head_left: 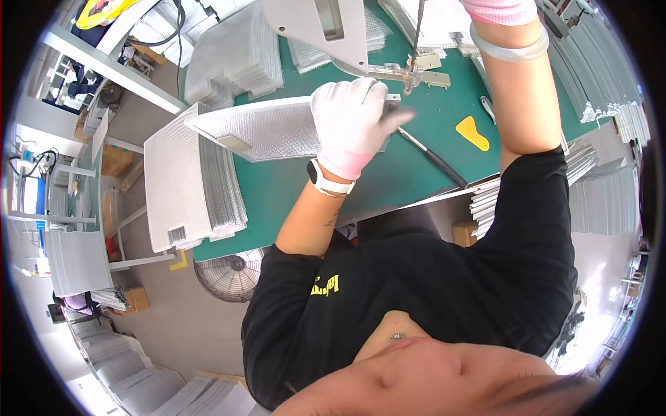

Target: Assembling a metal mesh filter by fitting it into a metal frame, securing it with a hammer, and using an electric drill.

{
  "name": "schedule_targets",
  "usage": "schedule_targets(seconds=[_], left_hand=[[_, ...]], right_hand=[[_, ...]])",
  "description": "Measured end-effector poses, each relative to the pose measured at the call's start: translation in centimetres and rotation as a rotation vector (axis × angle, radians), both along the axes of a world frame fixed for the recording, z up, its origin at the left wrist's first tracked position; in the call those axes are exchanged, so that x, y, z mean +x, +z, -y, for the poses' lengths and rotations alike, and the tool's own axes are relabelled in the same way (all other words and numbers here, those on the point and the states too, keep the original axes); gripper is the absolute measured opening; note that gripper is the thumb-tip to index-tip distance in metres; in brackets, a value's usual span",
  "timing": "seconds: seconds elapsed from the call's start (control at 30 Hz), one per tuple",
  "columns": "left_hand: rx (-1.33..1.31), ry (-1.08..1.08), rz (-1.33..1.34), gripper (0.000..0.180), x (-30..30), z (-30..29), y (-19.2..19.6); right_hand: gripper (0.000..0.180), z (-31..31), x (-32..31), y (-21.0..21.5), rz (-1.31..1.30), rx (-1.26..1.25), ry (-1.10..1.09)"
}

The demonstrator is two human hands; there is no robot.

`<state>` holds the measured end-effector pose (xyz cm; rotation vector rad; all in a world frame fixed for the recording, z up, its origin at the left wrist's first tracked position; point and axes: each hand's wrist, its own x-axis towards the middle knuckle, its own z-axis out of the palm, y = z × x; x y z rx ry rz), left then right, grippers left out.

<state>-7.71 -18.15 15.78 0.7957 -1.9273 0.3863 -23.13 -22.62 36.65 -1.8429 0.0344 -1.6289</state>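
My left hand (350, 125), in a white glove with a pink cuff, is closed over the upper edge of a thin framed panel (277, 135). The panel stands tilted over the green tabletop (270, 197), its face a silvery, textured sheet; my thumb is smeared by motion. Just beyond this hand hangs the metal tip (408, 82) of a light grey machine (326, 35). My right arm reaches to the far right, where only the pink cuff and part of the gloved right hand (501, 10) show. Its fingers are cut off by the top edge.
A hammer (437, 159) and a yellow scraper (473, 133) lie on the tabletop. White panels are stacked at the left (177, 187), with clear sheets (236, 55) behind them. More panels (590, 62) stand at the right. A round fan (232, 277) sits below the table.
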Motion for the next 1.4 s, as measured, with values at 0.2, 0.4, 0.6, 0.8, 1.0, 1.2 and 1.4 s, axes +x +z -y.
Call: schedule_targets(seconds=[0.2, 0.4, 0.6, 0.8, 1.0, 1.2, 1.4], left_hand=[[-0.026, 0.073, -0.037, 0.029, -0.3, -0.7, -0.5], [-0.047, 0.059, -0.118, 0.025, -0.9, -1.2, -0.2], [0.167, 0.089, -0.069, 0.026, -1.4, -1.9, -0.3], [0.144, -0.026, -0.099, 0.02, -0.9, -1.7, -0.8], [0.025, -0.104, -0.127, 0.016, -1.2, -0.8, -0.1], [0.243, -0.134, -0.128, 0.019, -0.9, -0.9, -0.9], [-0.106, -0.051, 0.084, 0.021, -0.3, -1.2, 1.2]], right_hand=[[0.017, -1.7, 1.4, -0.7, 0.262, 0.639, 0.514], [0.018, -1.0, 1.7, -2.0, 0.061, 0.218, 0.133], [0.022, -0.3, 1.6, -2.1, 0.014, 0.152, 0.25], [0.054, -2.7, 2.7, -5.2, -0.057, 0.443, 0.39], [0.069, -1.7, 4.0, -4.8, -0.038, 0.532, 0.704], [0.054, 1.6, 5.4, -7.0, -0.07, 0.403, 0.832], [0.055, -0.5, 5.8, -7.6, -0.09, 0.451, 0.623]])
